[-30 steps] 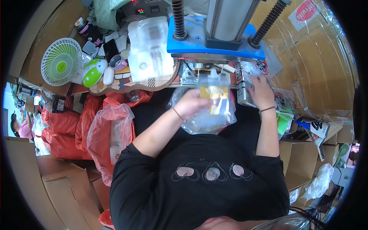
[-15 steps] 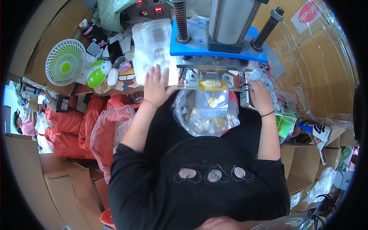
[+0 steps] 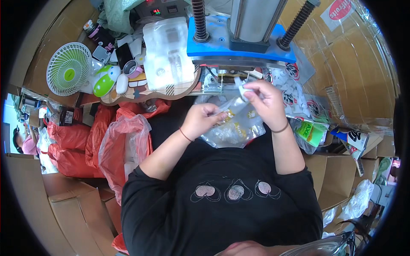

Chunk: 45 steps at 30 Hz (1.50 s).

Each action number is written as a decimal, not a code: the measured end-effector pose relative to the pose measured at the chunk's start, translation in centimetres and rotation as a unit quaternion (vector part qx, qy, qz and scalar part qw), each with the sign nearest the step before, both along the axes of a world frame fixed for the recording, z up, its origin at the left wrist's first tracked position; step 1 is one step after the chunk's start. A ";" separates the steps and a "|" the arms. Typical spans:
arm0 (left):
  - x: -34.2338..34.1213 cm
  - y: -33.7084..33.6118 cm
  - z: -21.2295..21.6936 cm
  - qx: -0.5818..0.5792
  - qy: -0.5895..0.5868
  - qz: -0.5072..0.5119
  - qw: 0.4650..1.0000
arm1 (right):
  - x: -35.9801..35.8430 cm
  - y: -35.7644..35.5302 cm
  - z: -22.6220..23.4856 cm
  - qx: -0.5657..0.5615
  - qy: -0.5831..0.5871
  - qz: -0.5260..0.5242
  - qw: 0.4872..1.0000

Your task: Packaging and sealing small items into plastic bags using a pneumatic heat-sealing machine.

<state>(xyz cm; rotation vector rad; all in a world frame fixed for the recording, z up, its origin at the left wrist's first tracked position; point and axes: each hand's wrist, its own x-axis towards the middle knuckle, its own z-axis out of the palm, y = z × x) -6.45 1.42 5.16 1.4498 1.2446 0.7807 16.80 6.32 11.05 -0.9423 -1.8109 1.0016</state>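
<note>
My left hand point(image 3: 205, 120) is closed, thumb against fingers, on the lower end of a clear plastic bag point(image 3: 232, 110) with gold print. The bag is tilted and crumpled between my hands. At its upper end, my right hand point(image 3: 267, 104) pinches a whitish part. Both hands are in front of the press point(image 3: 241, 51), which has a blue plate, a grey cylinder and spring-wrapped posts. Below them is a plastic-lined container point(image 3: 239, 134) holding clear bags with gold print. Motion blurs the bag's upper end.
Left of the press, a stack of clear pouches point(image 3: 167, 55) lies on a wavy-edged board point(image 3: 136, 97). Near it are a white-green fan point(image 3: 69, 70), a phone point(image 3: 124, 54) and a cup point(image 3: 132, 68). Red bags point(image 3: 72, 141) fill the left; cartons point(image 3: 341, 179) stand right.
My left hand has left the pouch stack and moved right. My right hand has come inward from a dark can-shaped thing. The flat gold-printed bag is lifted and tilted between both hands.
</note>
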 end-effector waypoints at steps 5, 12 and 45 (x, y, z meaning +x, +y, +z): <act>2.7 -1.1 -2.5 -0.151 -0.254 -0.077 0.952 | 1.8 0.9 -0.4 0.099 -0.173 0.037 0.979; 4.0 0.6 -3.2 -0.258 -0.333 -0.095 0.902 | 4.7 2.6 -0.2 0.117 -0.364 -0.126 0.915; -1.4 1.2 -2.7 0.043 0.002 0.038 0.998 | 5.9 1.1 -2.7 0.100 -0.201 -0.084 0.971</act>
